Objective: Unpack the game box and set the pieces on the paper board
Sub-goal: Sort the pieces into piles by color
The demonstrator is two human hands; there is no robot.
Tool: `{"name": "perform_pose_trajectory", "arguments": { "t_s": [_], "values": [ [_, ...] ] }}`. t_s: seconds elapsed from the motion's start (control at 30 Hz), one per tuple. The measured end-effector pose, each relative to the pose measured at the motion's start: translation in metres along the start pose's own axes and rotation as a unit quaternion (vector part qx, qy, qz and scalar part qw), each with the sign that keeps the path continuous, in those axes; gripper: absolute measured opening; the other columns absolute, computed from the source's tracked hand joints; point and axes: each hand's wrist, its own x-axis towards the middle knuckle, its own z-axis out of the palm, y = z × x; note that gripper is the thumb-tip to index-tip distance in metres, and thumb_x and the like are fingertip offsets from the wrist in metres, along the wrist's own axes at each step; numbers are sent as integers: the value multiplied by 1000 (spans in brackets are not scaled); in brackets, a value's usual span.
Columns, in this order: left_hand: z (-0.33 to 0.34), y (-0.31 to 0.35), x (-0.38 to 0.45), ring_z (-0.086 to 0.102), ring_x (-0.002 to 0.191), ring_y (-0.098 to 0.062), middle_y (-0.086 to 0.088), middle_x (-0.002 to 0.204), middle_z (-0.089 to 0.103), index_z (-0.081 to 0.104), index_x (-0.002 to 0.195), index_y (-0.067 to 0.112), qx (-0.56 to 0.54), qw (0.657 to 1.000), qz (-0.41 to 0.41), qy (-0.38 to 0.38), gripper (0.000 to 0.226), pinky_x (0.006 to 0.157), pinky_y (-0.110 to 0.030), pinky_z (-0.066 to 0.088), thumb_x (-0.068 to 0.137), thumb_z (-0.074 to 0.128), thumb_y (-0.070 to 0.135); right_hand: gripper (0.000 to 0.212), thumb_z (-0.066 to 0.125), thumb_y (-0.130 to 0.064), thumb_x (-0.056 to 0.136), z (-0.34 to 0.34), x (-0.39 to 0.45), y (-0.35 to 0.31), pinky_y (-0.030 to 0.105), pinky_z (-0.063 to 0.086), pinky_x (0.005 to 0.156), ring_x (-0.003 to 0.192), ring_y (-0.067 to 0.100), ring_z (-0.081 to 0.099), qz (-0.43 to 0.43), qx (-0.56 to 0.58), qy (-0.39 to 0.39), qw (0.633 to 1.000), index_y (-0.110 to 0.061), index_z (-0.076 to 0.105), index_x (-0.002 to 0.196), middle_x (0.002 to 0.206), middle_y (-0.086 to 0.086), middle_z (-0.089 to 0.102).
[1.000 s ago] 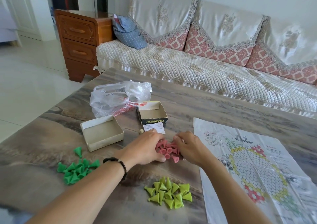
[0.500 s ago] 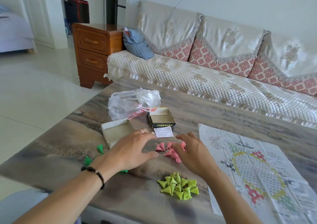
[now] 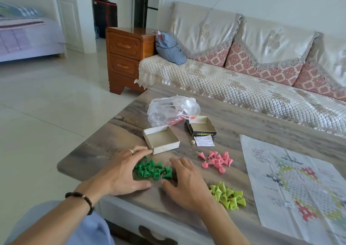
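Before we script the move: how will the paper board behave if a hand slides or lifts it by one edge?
The paper board is a thin creased sheet, so it would likely flop and sag if lifted by one edge. It looks very light and could skid or buckle on the smooth table when pushed. Its fold ridges don't lie flat, so cones set there may tip.

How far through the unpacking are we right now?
Done: both box halves sit empty, pieces sorted by colour. In hand: left hand and right hand corral the dark green pile. Left: no pieces on the paper board yet; pink pile and lime pile wait.
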Motion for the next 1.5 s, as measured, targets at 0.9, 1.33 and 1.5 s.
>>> {"name": "perform_pose_trajectory", "arguments": {
  "t_s": [0.9, 1.33, 1.5],
  "values": [
    [6, -20, 16, 44, 102, 1, 19, 103, 53, 60, 117, 30, -28, 996, 53, 70, 28, 85, -21, 40, 89, 63, 25, 31, 50, -44, 87, 39, 41, -7, 35, 46, 82, 93, 16, 50, -73, 2, 75, 994, -27, 66, 109, 98, -7, 57],
    [14, -14, 27, 50, 61, -19, 4, 69, 46, 55, 74, 16, 137, 974, 104, 148, 29, 47, -35, 41, 92, 45, 37, 33, 63, -30, 81, 40, 42, -8, 25, 22, 41, 46, 27, 52, 30, -129, 169, 977, -18, 38, 63, 62, 2, 53],
    [16, -10, 30, 49, 52, -21, 2, 59, 45, 41, 62, 18, 147, 970, 59, 184, 32, 41, -27, 29, 88, 52, 33, 42, 74, -28, 73, 38, 52, -7, 22, 19, 42, 39, 28, 50, 45, -154, 174, 972, -19, 37, 55, 51, 3, 54]
  ]
}}
